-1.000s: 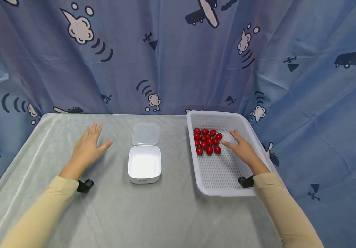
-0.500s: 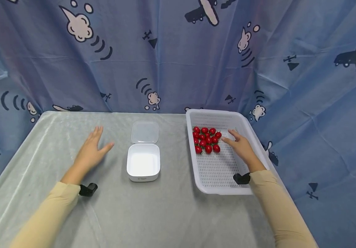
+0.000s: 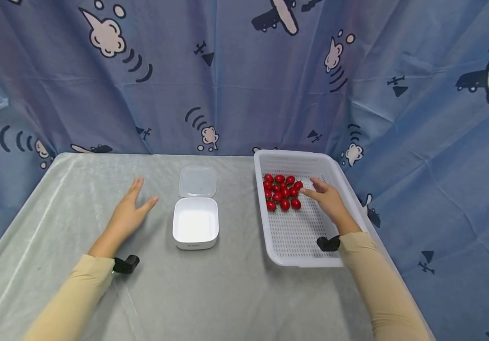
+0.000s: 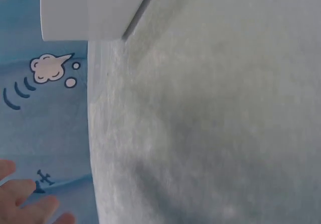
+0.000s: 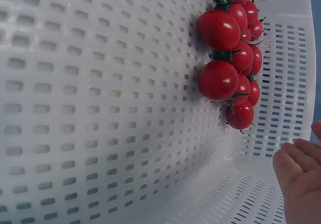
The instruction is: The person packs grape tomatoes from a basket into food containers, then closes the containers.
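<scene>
Several red cherry tomatoes (image 3: pixel 284 192) with green stems lie bunched in the left part of a white perforated basket (image 3: pixel 299 258). My right hand (image 3: pixel 329 203) hovers over that basket, just right of the tomatoes, its fingers loosely spread and holding nothing. In the right wrist view the tomatoes (image 5: pixel 219 81) sit apart from the hand (image 5: pixel 301 176). A white square box (image 3: pixel 195 227) stands with its top uncovered at mid-table. Left of it, my left hand (image 3: pixel 129 215) is held over the table, thumb out and fingers straight, touching nothing.
Behind the white box lies a clear lid (image 3: pixel 198 181). A pale grey cloth covers the table (image 3: pixel 218 298). A blue curtain (image 3: pixel 235 80) printed with planes hangs along the table's far edge and right side.
My left hand has shifted slightly right and toward me. The right hand has drawn slightly left, toward the tomatoes. The tomatoes, box and basket keep their arrangement.
</scene>
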{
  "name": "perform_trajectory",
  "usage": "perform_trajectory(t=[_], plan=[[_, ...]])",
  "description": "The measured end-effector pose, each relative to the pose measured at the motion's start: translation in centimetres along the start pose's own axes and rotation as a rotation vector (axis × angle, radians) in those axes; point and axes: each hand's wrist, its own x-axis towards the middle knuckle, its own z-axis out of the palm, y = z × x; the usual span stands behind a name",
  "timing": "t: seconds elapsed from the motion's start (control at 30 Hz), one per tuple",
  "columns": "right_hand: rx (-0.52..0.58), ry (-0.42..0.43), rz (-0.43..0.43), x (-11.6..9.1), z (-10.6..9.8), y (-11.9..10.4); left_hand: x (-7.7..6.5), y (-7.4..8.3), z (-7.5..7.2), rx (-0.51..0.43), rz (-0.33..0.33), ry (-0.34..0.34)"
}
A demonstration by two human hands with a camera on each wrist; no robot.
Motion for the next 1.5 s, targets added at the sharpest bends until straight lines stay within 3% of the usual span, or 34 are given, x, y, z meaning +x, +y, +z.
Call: perform_trajectory(t=[0.4,0.73,1.5], plan=[[0.037,-0.013,-0.019,0.3,0.5,-0.3,-0.7,0.0,1.8,-0.117,-0.08,-0.064],[0.031,-0.029,0.032,0.7,0.4,0.1,-1.2,0.5,3.4,-0.23,-0.041,-0.073],[0.066,0.018,0.059,1.3,0.2,0.9,0.3,0.2,6.3,-0.507,-0.114,-0.055]])
